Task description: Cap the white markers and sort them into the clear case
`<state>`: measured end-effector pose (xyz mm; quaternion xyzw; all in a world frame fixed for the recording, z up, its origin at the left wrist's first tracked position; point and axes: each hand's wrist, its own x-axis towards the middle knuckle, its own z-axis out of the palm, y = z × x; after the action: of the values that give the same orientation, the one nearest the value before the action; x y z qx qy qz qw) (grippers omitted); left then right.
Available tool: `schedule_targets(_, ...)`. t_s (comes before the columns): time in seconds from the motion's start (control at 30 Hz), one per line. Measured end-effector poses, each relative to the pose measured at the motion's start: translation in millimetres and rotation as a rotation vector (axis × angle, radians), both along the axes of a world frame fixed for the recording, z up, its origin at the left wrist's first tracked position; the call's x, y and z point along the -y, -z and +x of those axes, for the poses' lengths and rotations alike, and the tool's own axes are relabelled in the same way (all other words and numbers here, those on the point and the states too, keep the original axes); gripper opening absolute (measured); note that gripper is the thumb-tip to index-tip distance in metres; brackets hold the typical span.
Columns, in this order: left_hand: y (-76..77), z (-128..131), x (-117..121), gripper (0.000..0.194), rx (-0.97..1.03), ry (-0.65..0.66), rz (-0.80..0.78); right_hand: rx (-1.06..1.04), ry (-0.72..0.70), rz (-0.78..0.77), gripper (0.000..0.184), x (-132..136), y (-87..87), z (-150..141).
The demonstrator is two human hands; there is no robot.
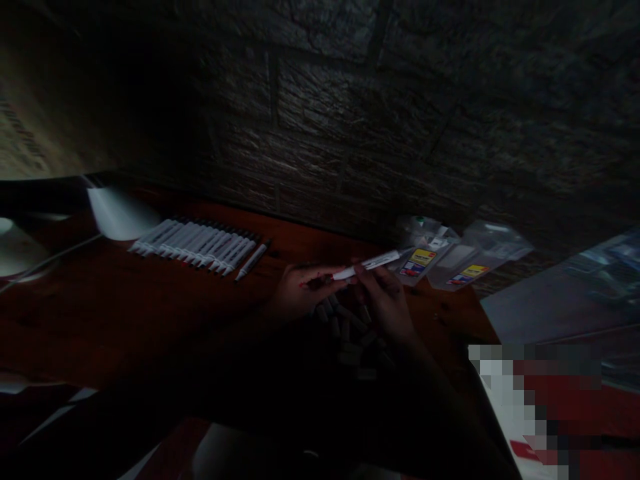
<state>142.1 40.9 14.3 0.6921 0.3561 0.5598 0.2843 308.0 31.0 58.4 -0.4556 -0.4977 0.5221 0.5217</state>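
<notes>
A white marker pen (367, 265) is held slantwise in front of me, its red end to the left. My right hand (387, 297) is closed around its barrel, thumb and fingers pinching it. My left hand (303, 288) is at the red end, with fingers and thumb closing on it; red marks show on that hand. Below and between my hands lies a loose heap of short, pale cylindrical pieces (346, 327), too dark to name. To the left, several similar marker pens (200, 243) lie side by side in a slanted row, with one marker (253, 261) slightly apart at the right end.
Two clear plastic boxes (453, 263) with yellow labels stand at the table's right back. A white cone-shaped object (120, 213) stands beyond the row on the left. A rough brick wall (320, 127) rises behind the wooden table (100, 307). The scene is very dark.
</notes>
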Motion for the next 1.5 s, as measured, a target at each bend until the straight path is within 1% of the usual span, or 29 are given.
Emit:
schedule_targets(0.07,-1.1,0.5,0.4,0.028,-0.021,0.075,0.057,-0.02,-0.012,-0.017,0.031,-0.8,1.8,0.6)
schedule_targets(0.13,-2.5,0.6,0.4,0.029,-0.043,0.118,0.139,-0.026,-0.033,-0.011,0.03,-1.9,4.6,1.8)
schedule_targets(0.23,-5.3,0.1,0.4,0.031,-0.081,0.088,0.208,-0.014,-0.06,-0.007,0.03,-3.5,8.0,3.0)
schedule_targets(0.3,-7.3,-0.3,1.4,0.028,-0.117,0.055,0.192,-0.022,-0.036,-0.017,0.03,-4.2,9.0,3.0)
schedule_targets(0.37,-8.8,-0.6,3.6,0.025,-0.151,0.026,0.142,-0.052,-0.005,-0.021,0.029,-4.3,9.4,2.4)
schedule_targets(0.47,-10.0,-0.6,7.8,0.024,-0.198,0.001,0.081,-0.129,-0.011,-0.031,0.027,-3.8,8.6,0.7)
schedule_targets(0.53,-10.6,-0.5,10.0,0.023,-0.213,-0.002,0.063,-0.186,-0.006,-0.063,0.029,-3.7,6.5,-0.4)
schedule_targets(0.67,-11.4,-0.9,10.1,0.021,-0.206,-0.043,0.016,-0.263,0.07,-0.124,0.033,-5.4,0.4,0.1)
schedule_targets(0.73,-11.1,-1.6,8.9,0.022,-0.211,-0.068,0.006,-0.286,0.028,-0.126,0.035,-6.0,-1.7,1.7)
schedule_targets(0.8,-10.3,-2.5,8.0,0.022,-0.22,-0.076,0.022,-0.287,-0.046,-0.121,0.038,-5.7,-2.5,3.4)
schedule_targets(0.87,-9.3,-3.3,7.5,0.024,-0.234,-0.072,0.045,-0.257,-0.072,-0.116,0.042,-5.1,-2.4,4.5)
schedule_targets(0.93,-8.3,-3.9,7.2,0.024,-0.251,-0.069,0.045,-0.225,-0.06,-0.107,0.045,-4.9,-1.6,4.8)
schedule_targets(1.1,-6.8,-3.6,7.2,0.023,-0.261,-0.067,0.026,-0.184,-0.073,-0.08,0.041,-4.6,-1.5,3.5)
schedule_targets(1.27,-8.1,-1.9,8.4,0.023,-0.233,-0.045,0.034,-0.239,-0.045,-0.146,0.052,-3.4,-3.4,4.5)
schedule_targets(1.37,-8.3,-1.5,8.4,0.024,-0.244,-0.047,0.012,-0.24,-0.039,-0.183,0.05,-4.3,-2.6,5.8)
schedule_targets(1.5,-7.1,-1.5,8.3,0.024,-0.258,-0.039,0.017,-0.181,-0.04,-0.194,0.049,-2.2,-4.4,5.5)
